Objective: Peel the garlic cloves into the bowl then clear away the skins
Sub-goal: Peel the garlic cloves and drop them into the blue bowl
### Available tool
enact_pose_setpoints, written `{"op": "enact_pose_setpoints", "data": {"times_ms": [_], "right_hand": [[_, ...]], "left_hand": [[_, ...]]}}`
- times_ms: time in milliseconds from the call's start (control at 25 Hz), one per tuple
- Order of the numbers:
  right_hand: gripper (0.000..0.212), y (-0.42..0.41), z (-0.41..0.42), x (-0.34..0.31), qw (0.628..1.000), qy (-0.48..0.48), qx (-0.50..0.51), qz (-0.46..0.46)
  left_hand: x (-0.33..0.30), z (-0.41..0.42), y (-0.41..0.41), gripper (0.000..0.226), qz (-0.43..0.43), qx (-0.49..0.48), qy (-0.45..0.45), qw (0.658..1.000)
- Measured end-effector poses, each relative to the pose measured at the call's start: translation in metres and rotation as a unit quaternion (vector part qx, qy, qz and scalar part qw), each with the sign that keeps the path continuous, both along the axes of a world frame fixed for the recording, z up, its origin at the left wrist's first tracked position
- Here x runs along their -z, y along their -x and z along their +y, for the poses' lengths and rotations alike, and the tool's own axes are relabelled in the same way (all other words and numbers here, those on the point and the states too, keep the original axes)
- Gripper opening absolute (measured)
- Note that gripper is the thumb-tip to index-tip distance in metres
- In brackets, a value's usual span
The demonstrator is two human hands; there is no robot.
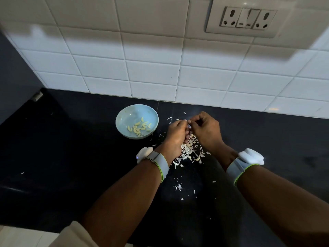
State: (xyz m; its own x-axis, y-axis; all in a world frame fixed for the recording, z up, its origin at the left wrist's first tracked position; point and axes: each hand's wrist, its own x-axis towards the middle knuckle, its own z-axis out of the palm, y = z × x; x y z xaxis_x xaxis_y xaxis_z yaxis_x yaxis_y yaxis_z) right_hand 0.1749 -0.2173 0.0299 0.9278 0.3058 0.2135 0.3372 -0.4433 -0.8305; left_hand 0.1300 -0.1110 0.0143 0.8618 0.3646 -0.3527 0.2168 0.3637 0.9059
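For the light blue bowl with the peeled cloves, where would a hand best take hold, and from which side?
Take the bowl by its left rim, coming from the left. It stands upright and shallow with a thin open rim, so a thumb-over-rim grip suits it. The peeled cloves lie low toward its front, and both the left hand and right hand work over the skins to its right.

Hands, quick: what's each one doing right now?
Left hand: fingers curled, pinching a garlic clove.
Right hand: fingertips pinching the same clove, apparently peeling it.

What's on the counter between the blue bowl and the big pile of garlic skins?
In the head view, only a few stray skin flakes on black counter separate the bowl from the skin pile; the left hand overhangs that gap.
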Motion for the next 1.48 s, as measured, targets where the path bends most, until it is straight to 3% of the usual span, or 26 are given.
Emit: {"op": "enact_pose_setpoints", "data": {"times_ms": [160, 240, 320, 400, 600, 760, 920, 1000, 1080, 1200, 1480], "right_hand": [[0.009, 0.001, 0.003, -0.003, 1.0, -0.003, -0.01, -0.016], [0.006, -0.003, 0.004, -0.004, 0.995, -0.073, -0.02, 0.061], [0.004, -0.006, 0.005, -0.004, 0.962, -0.194, -0.039, 0.187], [0.005, -0.009, 0.002, -0.003, 0.921, -0.263, -0.059, 0.28], [0.01, -0.011, 0.0, -0.002, 0.91, -0.283, -0.05, 0.298], [0.006, -0.008, -0.004, -0.006, 0.933, -0.251, -0.005, 0.256], [0.029, -0.009, -0.011, -0.001, 0.972, -0.136, 0.052, 0.184], [0.008, -0.007, -0.011, 0.001, 0.983, -0.099, 0.009, 0.154], [0.023, -0.003, -0.009, 0.002, 0.981, -0.095, -0.056, 0.158], [0.009, 0.003, -0.007, -0.004, 0.993, -0.029, -0.055, 0.097], [0.013, 0.006, 0.001, -0.002, 0.988, 0.15, 0.02, -0.041]], "left_hand": [[-0.001, 0.002, 0.0, 0.027, -0.004, -0.01, 0.035, 0.999], [-0.001, 0.005, 0.001, 0.019, -0.015, -0.01, 0.06, 0.998], [-0.001, 0.008, 0.001, 0.006, -0.047, -0.007, 0.09, 0.995], [0.0, 0.011, 0.0, 0.024, -0.072, 0.015, 0.105, 0.992], [0.005, 0.009, -0.001, 0.014, -0.103, 0.013, 0.078, 0.992], [0.012, 0.008, -0.003, 0.008, -0.078, -0.026, 0.073, 0.994], [0.018, 0.009, -0.004, 0.015, -0.062, -0.047, 0.055, 0.995], [0.02, 0.009, -0.003, 0.017, -0.066, -0.044, 0.034, 0.996], [0.02, 0.008, -0.002, 0.019, -0.073, -0.035, 0.005, 0.997], [0.02, 0.005, 0.002, 0.021, -0.071, -0.023, -0.038, 0.996], [0.026, 0.005, -0.006, 0.026, -0.011, -0.09, -0.265, 0.96]]}}
